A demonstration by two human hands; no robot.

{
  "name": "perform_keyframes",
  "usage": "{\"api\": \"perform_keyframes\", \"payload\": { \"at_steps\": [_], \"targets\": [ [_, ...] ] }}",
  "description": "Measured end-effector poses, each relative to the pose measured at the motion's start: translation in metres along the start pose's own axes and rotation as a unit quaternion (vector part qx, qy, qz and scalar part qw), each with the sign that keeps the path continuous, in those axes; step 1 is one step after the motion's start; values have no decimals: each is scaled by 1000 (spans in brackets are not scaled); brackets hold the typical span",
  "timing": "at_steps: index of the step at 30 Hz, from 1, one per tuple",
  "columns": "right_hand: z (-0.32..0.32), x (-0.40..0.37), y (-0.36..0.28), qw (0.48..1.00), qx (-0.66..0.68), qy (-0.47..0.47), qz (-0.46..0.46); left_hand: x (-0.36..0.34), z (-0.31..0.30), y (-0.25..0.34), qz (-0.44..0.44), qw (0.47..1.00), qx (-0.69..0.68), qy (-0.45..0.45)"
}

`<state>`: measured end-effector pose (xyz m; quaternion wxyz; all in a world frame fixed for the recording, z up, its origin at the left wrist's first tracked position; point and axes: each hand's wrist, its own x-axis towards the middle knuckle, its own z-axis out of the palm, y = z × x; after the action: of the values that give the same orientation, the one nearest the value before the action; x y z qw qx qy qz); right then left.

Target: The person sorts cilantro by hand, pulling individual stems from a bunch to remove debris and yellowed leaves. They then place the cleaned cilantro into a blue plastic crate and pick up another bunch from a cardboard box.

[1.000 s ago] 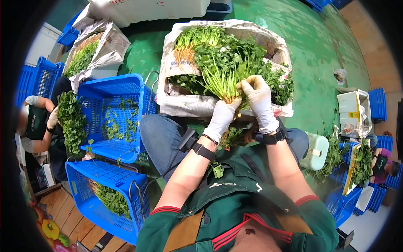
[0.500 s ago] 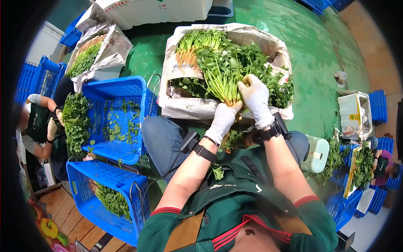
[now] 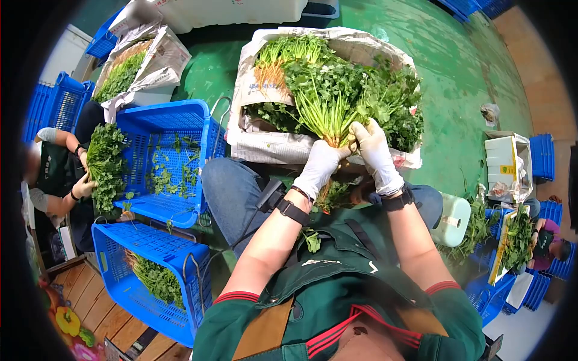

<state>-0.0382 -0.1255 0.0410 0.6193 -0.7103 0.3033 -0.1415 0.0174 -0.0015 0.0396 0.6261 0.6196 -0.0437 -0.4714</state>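
My left hand (image 3: pixel 323 164), in a white glove, is closed round the root end of a bunch of leafy greens (image 3: pixel 329 114). Beside it, my right hand (image 3: pixel 372 149), also gloved, has its fingers bent together at the stems near the same root end; what they pinch is too small to make out. The bunch fans out away from me over a white box lined with newspaper (image 3: pixel 271 149). More greens with pale roots (image 3: pixel 274 72) lie in that box. Some loose greens (image 3: pixel 332 195) are below my hands, between my legs.
Blue crates (image 3: pixel 162 162) stand at the left, one holding greens (image 3: pixel 158 280). A co-worker (image 3: pixel 51 168) at far left holds a bunch. Another person (image 3: pixel 548 240) is at far right, near a tray of greens (image 3: pixel 516 240). A pale green container (image 3: pixel 453 219) stands by my right knee.
My right hand has moved down from the stems toward the root end. The co-worker's raised hand at left has come down to the bunch there.
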Motion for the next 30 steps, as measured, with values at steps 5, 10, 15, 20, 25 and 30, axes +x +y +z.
{"api": "perform_keyframes", "payload": {
  "at_steps": [5, 10, 15, 20, 25, 30],
  "targets": [
    [14, -24, -17, 951, -277, 18, -137, 11, -4, -17, 22, 998, 34, 39],
    [18, -31, -21, 929, -297, -27, -219, 25, -9, -29, 8, 986, 149, 67],
    [6, -42, -48, 972, 116, -190, 73, 28, -15, -30, 20, 1000, -5, -6],
    [-35, -63, -51, 879, -259, -330, -225, 11, -15, -6, -7, 1000, -8, 8],
    [-19, -43, -83, 936, -263, -229, -54, 10, -4, -18, 22, 993, -118, 21],
    [28, 31, -63, 854, -372, -35, -361, 8, -7, -11, -14, 1000, 10, 17]
  ]
}}
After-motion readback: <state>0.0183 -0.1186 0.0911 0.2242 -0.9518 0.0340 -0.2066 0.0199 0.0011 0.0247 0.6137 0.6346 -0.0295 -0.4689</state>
